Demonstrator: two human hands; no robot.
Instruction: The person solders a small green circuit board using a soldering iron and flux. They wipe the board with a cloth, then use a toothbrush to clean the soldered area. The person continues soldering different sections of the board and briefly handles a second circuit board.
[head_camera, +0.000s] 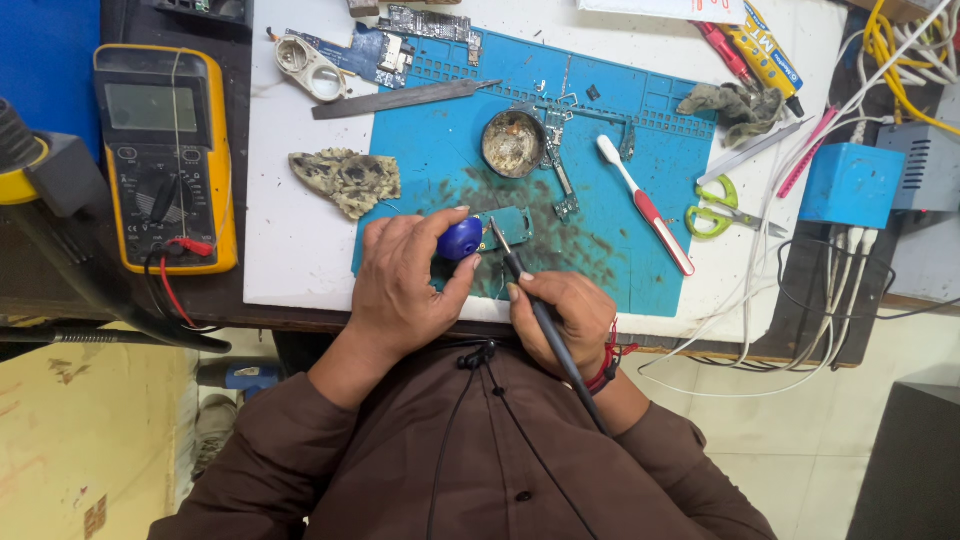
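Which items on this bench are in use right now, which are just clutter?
In use: soldering iron in right hand; blue round object in left hand; small circuit board; blue mat.

Lying about: multimeter, toothbrush, green scissors, metal file, round tin, rags.

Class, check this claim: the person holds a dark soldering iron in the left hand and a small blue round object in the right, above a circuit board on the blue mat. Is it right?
Not quite: the hands are swapped. The head view shows the soldering iron in the right hand and the blue round object in the left hand. The circuit board does lie on the blue mat.
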